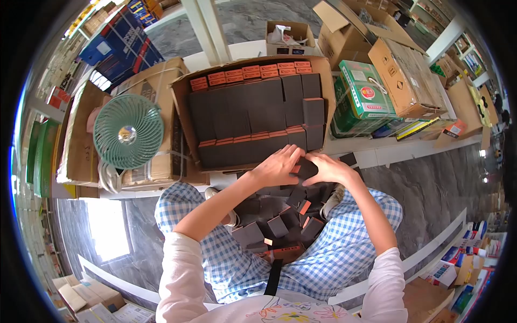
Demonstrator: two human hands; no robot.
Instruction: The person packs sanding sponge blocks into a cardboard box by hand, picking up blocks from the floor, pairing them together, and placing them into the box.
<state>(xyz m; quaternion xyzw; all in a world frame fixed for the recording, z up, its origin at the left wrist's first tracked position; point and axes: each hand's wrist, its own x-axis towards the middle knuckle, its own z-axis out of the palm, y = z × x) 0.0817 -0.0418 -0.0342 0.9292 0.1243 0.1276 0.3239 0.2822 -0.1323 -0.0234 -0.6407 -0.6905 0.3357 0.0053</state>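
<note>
Left hand [280,166] and right hand [329,169] grip a black box [307,169] between them, near the carton [326,81]; left fingertip contact appears partly hidden.

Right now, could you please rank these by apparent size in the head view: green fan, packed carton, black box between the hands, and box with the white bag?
1. Packed carton
2. Green fan
3. Box with the white bag
4. Black box between the left hand and right hand, partly covered

This looks like a shop (shelves [431,12], cartons [405,81]).
</note>
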